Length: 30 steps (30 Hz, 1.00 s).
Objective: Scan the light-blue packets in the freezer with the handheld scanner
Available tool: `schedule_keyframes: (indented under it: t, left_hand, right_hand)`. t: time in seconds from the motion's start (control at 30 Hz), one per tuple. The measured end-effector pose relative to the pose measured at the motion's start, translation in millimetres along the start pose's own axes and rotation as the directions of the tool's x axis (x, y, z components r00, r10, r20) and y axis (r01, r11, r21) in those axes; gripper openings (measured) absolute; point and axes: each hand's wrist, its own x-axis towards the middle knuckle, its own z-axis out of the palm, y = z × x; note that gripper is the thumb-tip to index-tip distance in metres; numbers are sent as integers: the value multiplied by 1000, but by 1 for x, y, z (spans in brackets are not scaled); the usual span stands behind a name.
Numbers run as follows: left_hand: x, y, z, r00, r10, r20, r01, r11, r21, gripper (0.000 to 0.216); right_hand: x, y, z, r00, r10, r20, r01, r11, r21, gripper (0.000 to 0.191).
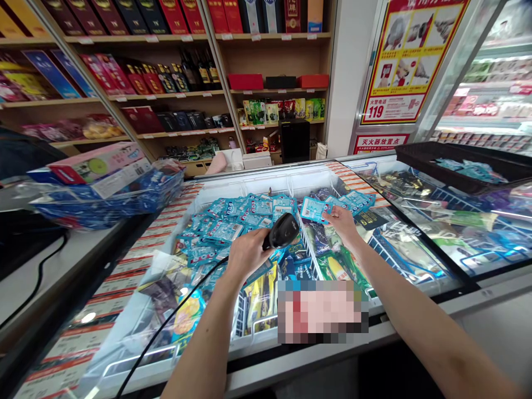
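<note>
My left hand [248, 252] is wrapped round the grip of a black corded barcode scanner [282, 231], whose cable runs down past my forearm. In my right hand [341, 220] a light-blue packet [312, 209] is pinched by its edge, a barcode label on its upper face. The scanner's head is just left of and nearer to me than this packet. A large spread of similar blue packets [224, 230] lies on the freezer's glass top to the left. A smaller group of blue packets [358, 200] lies just beyond my right hand.
Under the glass of the chest freezer [249, 382] are wire baskets and frozen packages. A dark tray [424, 160] with several blue packets stands at the right. Boxes [97, 163] in plastic are stacked at the left. Shelves [274, 39] of goods line the back. A pixelated patch covers the front edge.
</note>
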Motion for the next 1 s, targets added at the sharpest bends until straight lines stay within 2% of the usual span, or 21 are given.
schedule_keyframes:
  t: [0.3, 0.47, 0.53, 0.67, 0.87, 1.0]
  left_hand:
    - [1, 3, -2, 999, -21, 25, 21, 1000, -7, 28]
    - [1, 1, -3, 999, -42, 21, 42, 999, 4, 29]
    - [1, -1, -3, 999, -53, 4, 53, 999, 12, 29]
    - [0, -6, -4, 995, -97, -33, 98, 995, 22, 30]
    - [-1, -12, -5, 982, -175, -73, 178, 984, 31, 31]
    - [-2, -16, -6, 980, -180, -88, 185, 982, 49, 31]
  right_hand:
    - [0, 2, -1, 1000, -23, 2, 23, 998, -66, 26]
    - [4, 4, -4, 988, -122, -96, 93, 960, -263, 25]
    - [4, 3, -7, 974, -178, -141, 113, 919, -378, 32]
    - [3, -1, -15, 946, -262, -193, 86, 773, -628, 47]
    - [-3, -11, -26, 913, -361, -189, -6, 451, -892, 35]
    - [-8, -14, -23, 901, -426, -87, 51, 302, -952, 35]
